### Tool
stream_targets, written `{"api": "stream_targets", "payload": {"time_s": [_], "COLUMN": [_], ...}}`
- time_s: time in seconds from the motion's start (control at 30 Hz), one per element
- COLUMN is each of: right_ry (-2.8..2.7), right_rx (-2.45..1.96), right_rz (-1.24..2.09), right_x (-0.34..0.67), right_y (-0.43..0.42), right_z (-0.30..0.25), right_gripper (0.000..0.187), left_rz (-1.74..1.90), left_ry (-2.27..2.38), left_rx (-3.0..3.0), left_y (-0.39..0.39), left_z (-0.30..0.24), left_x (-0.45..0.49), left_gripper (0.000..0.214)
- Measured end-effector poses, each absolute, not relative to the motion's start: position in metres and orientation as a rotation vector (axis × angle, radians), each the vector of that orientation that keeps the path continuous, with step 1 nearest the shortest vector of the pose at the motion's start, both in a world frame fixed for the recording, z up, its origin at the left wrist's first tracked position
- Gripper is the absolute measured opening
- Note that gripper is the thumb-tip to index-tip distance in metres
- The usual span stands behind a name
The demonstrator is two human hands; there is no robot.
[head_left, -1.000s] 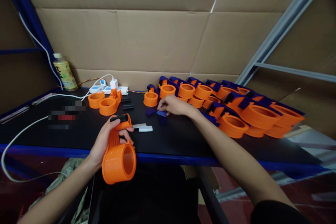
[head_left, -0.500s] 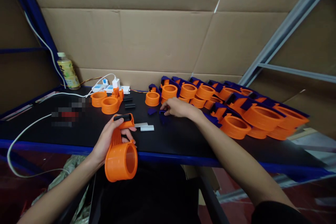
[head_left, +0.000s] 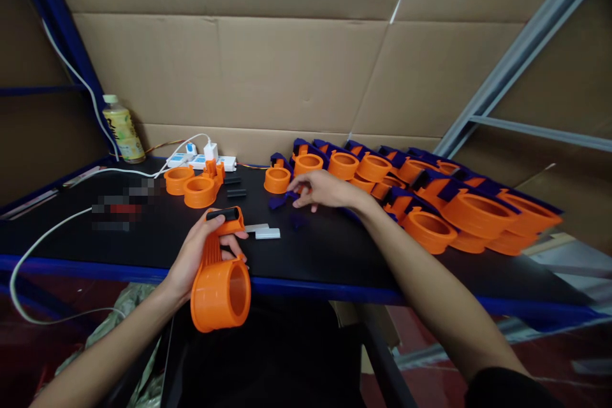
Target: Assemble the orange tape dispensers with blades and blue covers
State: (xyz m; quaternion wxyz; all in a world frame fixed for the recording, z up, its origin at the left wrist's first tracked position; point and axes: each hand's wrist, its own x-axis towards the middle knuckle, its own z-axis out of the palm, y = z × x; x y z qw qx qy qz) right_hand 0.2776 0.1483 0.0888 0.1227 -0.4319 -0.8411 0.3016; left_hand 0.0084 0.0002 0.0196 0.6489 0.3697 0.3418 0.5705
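Observation:
My left hand (head_left: 191, 252) is wrapped round an orange tape dispenser body (head_left: 217, 296) in front of the table edge. Its round hub hangs low, and a black roller (head_left: 222, 213) lies across its upper end beneath my thumb. Over the table my right hand (head_left: 318, 191) has its fingers apart, with nothing visible between them. The fingertips are close to a small dark purple plastic piece (head_left: 277, 202); whether they touch it I cannot tell. Two silvery blades or plates (head_left: 268, 233) lie just right of my left hand.
Several orange and purple tape dispensers (head_left: 430, 229) are stacked at the right. Bare orange bodies (head_left: 199, 192) and loose black rollers (head_left: 236, 193) sit at the back left, near a white power strip (head_left: 224, 162), a drink bottle (head_left: 124, 131) and a white cable (head_left: 43, 229).
My right hand has lifted slightly and its fingers have spread, while the purple pieces below now appear close together. My left hand keeps the dispenser body in the same place.

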Motion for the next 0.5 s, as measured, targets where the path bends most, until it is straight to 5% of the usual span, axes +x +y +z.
{"api": "stream_targets", "payload": {"time_s": [0.2, 0.5], "right_ry": [-2.223, -2.179], "right_rx": [-0.605, -0.449], "right_rz": [0.980, 0.665], "right_x": [0.219, 0.197], "right_y": [0.103, 0.084], "right_z": [0.074, 0.048], "right_gripper": [0.045, 0.039], "left_rz": [1.286, 1.194], "left_ry": [0.793, 0.787], "left_rx": [0.826, 0.820], "left_y": [0.003, 0.005], "left_z": [0.019, 0.015], "left_x": [0.009, 0.005], "left_gripper": [0.028, 0.028]}}
